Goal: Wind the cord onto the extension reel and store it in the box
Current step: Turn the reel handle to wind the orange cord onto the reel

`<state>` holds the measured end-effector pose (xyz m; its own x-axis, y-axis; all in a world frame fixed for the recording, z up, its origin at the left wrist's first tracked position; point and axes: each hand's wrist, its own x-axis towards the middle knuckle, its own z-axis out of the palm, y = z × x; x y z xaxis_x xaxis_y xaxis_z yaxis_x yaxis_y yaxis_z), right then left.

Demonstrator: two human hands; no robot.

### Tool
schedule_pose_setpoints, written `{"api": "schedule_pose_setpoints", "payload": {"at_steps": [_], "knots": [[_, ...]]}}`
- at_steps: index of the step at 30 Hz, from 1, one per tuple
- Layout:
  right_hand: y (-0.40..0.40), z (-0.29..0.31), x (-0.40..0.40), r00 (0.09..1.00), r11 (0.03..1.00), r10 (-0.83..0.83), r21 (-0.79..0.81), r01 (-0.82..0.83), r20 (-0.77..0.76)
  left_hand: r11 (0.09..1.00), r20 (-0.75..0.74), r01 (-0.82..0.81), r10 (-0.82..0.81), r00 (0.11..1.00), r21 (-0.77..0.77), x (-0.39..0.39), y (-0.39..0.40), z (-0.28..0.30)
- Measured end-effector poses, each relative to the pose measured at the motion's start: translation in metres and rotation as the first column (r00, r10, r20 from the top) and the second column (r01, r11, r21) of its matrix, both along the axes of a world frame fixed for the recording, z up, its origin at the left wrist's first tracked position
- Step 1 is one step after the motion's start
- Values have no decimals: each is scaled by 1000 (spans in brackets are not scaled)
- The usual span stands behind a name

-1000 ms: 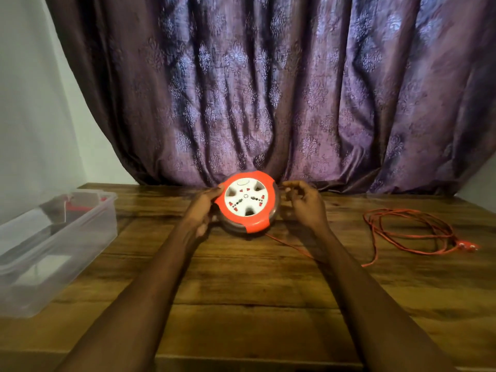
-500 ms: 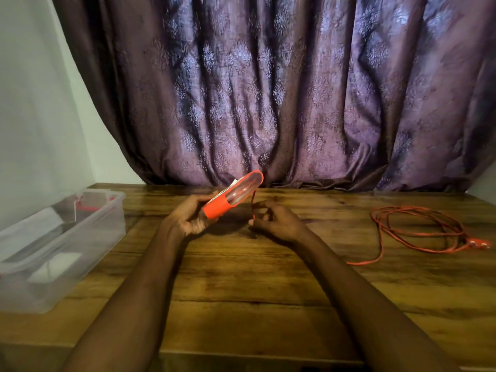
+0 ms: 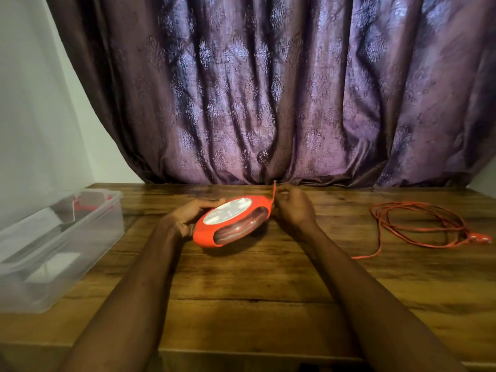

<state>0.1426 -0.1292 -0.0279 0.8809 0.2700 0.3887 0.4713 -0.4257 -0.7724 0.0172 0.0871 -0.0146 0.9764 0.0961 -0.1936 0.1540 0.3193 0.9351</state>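
Observation:
The round orange extension reel (image 3: 232, 224) with a white socket face is tilted above the wooden table (image 3: 241, 291), its clear rim showing a few turns of cord. My left hand (image 3: 188, 217) grips its left edge. My right hand (image 3: 294, 208) pinches the orange cord (image 3: 418, 224) just beside the reel's right edge, a short stretch standing up from my fingers. Most of the cord lies in a loose coil at the right, ending in an orange plug (image 3: 480, 238). The clear plastic box (image 3: 61, 245) stands open at the left.
A purple patterned curtain (image 3: 268, 89) hangs behind the table's far edge. A white wall is at the left. The box holds a few pale and red items. The table's near edge runs close below my forearms.
The reel has turned from edge-on to face partly up and swung lower and right in my left hand. My right hand has moved up to the reel's right edge with the cord.

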Motion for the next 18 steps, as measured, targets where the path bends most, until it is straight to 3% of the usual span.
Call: {"api": "schedule_pose_setpoints", "payload": {"at_steps": [3,7,11,18], "knots": [[-12,7,14,992,935,115,344,-88,-57,998,-39,9,-6,999,70,-1,-2,2],[-25,31,17,974,854,226,481,-200,4,988,-3,-58,59,998,145,4,2,-1],[-19,36,14,942,810,335,517,-277,-20,975,70,-110,98,993,193,3,-3,-1],[-13,20,14,924,833,378,459,-310,-63,963,206,-165,121,971,211,6,-6,8]]}}
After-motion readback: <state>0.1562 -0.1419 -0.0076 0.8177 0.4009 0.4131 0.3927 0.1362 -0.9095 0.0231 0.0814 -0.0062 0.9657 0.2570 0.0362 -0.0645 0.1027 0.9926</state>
